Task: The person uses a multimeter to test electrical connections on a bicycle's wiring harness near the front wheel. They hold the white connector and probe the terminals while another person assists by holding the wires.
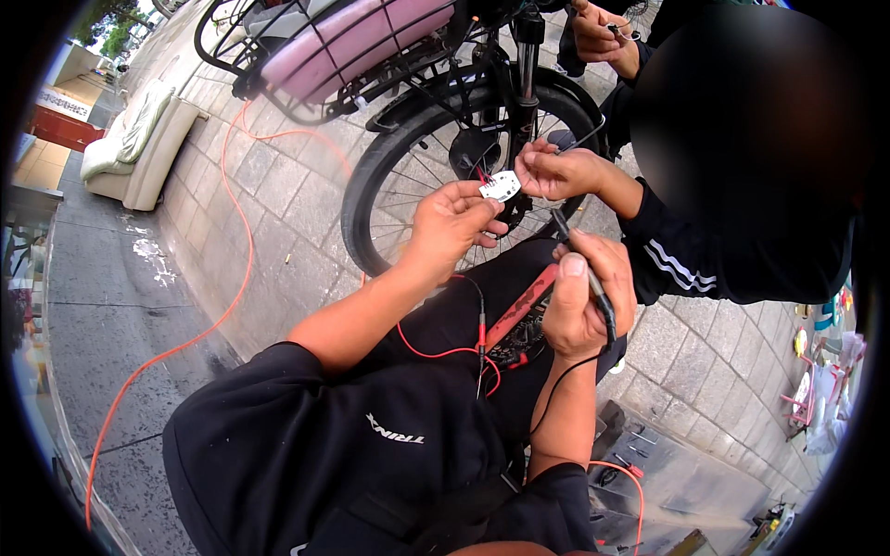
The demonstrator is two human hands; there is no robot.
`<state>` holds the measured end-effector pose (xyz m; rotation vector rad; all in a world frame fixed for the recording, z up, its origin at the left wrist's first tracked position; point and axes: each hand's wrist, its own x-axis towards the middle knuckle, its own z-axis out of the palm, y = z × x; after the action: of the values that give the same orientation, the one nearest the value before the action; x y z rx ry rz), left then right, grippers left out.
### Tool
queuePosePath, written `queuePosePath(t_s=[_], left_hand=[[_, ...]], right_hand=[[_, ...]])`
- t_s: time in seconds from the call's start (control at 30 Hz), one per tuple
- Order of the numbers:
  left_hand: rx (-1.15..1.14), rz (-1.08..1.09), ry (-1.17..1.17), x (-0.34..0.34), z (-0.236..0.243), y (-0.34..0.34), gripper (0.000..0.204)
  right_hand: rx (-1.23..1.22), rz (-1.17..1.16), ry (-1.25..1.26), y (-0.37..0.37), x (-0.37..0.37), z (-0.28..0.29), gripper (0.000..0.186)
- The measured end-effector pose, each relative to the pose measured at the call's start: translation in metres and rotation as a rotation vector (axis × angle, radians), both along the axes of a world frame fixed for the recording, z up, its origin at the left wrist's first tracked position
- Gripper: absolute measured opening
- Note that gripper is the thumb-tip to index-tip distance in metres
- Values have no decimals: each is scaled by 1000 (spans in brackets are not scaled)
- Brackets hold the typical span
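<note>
My left hand (pixel 450 227) pinches a small white circuit board (pixel 503 186) by its near edge, in front of the bicycle's front wheel (pixel 366 199). Thin red wires meet the board's far side. In my right hand (pixel 593 296) is a black test probe (pixel 562 222), held like a pen; its tip points up, just below a co-worker's hand (pixel 564 172). That hand is right beside the board; whether it touches it I cannot tell. On my lap rests a red-edged multimeter (pixel 522 309), partly hidden by my right hand. A red test probe (pixel 481 334) lies beside it.
A pink item (pixel 348 56) sits in the bicycle's wire basket (pixel 209 46). An orange cable (pixel 248 232) runs along the paving at left. A beige sofa seat (pixel 153 153) stands far left. Small tools lie on a grey surface (pixel 677 473) at lower right. Another person's hand (pixel 601 35) shows at the top.
</note>
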<state>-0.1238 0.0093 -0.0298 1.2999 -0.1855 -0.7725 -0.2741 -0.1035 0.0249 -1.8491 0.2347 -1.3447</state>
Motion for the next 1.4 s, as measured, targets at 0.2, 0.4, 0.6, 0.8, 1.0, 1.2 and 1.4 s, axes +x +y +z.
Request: queuePosePath(t_s=[0.2,0.4,0.6,0.8,1.0,1.2,1.4], left_hand=[[-3,-26,26,0,-9,-1,33],[33,-25,17,-2,-9,1,33],[61,-76,18,-4,-11,1,37],[41,-70,19,-2,-13,2,39],[3,-83,31,-6,-11,1,37],[-20,-75,29,-6,-10,1,32],[-14,-72,32,-5,-9,7,34]], right_hand=[[-71,-272,-444,15,0,68,21],[-275,229,-312,32,-54,123,47],[-85,90,-356,63,-54,113,11],[-112,451,168,32,-92,148,12],[-80,145,-88,60,-68,135,11],[-362,282,-88,35,-85,130,43],[-183,-10,-384,59,-45,119,27]])
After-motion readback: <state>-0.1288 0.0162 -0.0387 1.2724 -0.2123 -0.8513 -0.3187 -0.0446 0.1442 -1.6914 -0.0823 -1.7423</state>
